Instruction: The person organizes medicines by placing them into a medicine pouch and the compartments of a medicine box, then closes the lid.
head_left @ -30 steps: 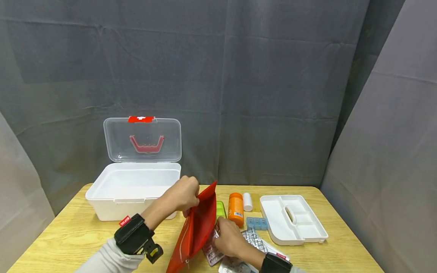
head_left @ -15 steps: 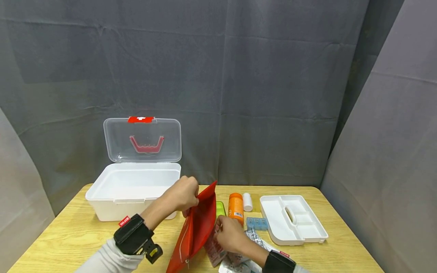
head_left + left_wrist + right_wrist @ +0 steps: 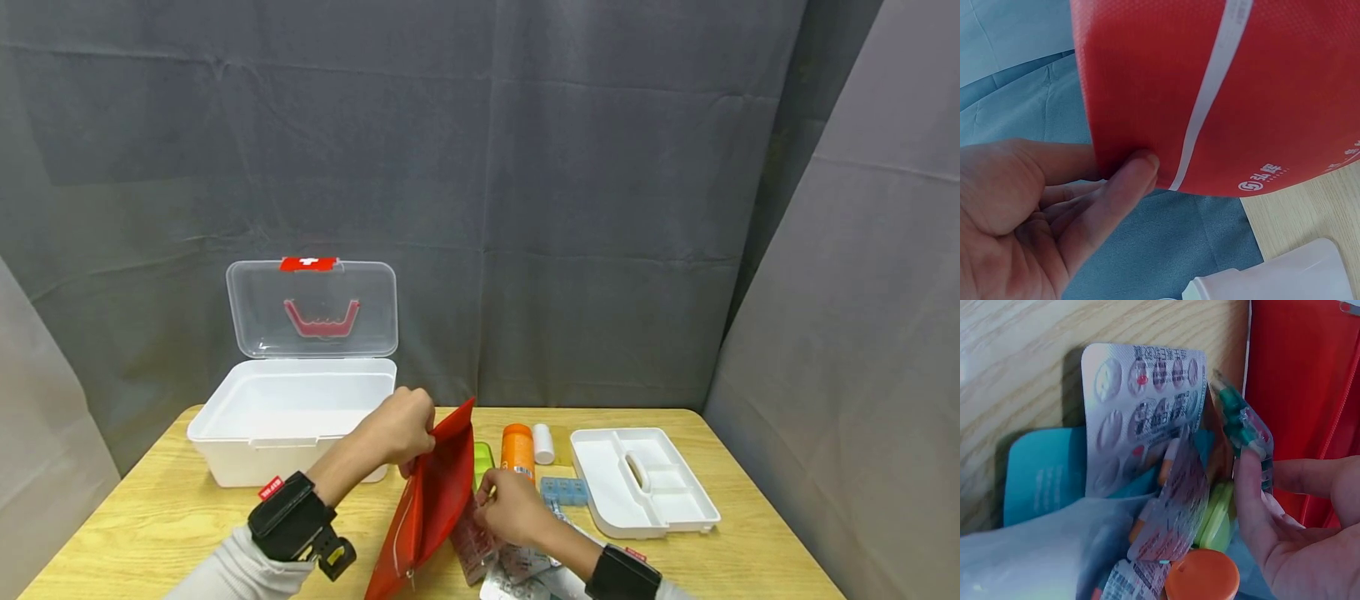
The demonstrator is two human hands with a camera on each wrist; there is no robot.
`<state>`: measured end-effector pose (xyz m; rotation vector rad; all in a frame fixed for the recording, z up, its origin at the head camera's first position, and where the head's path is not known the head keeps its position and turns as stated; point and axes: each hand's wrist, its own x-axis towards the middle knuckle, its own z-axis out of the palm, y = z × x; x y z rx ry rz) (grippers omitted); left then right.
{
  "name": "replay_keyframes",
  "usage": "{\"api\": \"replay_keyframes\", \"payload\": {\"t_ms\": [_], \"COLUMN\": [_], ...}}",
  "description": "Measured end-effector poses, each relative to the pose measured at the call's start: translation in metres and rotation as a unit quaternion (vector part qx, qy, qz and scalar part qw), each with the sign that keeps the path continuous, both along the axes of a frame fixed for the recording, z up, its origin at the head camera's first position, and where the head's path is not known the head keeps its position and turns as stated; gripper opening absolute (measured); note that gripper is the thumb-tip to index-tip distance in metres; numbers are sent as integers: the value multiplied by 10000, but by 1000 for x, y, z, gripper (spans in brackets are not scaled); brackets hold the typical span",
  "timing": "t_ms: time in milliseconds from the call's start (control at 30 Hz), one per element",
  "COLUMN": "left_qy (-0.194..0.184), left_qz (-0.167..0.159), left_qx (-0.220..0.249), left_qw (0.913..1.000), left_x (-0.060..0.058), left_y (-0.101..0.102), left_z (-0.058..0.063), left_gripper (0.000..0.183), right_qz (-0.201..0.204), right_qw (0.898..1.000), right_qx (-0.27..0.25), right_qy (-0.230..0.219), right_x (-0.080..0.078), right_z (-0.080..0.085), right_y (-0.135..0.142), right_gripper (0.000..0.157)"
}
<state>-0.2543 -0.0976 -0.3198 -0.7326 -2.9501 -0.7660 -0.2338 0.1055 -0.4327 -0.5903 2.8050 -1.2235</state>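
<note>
At the middle of the head view, my left hand pinches the upper edge of a red zip pouch. The pouch hangs tilted with its mouth gaping to the right. Close up in the left wrist view, thumb and fingers grip a corner of the pouch. Just right of that mouth, my right hand pinches a blister pack of green capsules, seen in the right wrist view. Below that hand lie several silver blister packs, partly overlapping. The pouch's inside is mostly hidden.
An orange bottle, a white bottle, a blue pill organizer and a green case stand close behind my right hand. A white compartment tray lies to the right. At the left, a white box has its clear lid raised.
My right hand has shifted slightly up and to the right beside the pouch, and its wrist has moved right. The left hand and the pouch have hardly moved.
</note>
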Motion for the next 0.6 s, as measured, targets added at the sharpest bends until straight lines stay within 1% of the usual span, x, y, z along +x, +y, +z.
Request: {"api": "replay_keyframes", "payload": {"t_ms": [100,300,400,600], "left_qy": [3,5,35,55], "left_qz": [-15,10,-8,-30], "left_qx": [-30,-42,-58,-98], "left_qw": [10000,10000,10000,9999], "left_x": [0,0,-1,-1], "left_y": [0,0,0,-1], "left_z": [0,0,0,0], "left_gripper": [33,33,34,35], "right_qz": [23,3,-42,-268], "right_qw": [9999,9999,9998,9985], "right_qx": [-24,-65,-162,-286], "right_qy": [-147,-90,-97,-375], "right_x": [-2,-4,-6,-10], "right_z": [2,8,13,29], "right_y": [3,10,15,22], "right_gripper": [12,12,12,11]}}
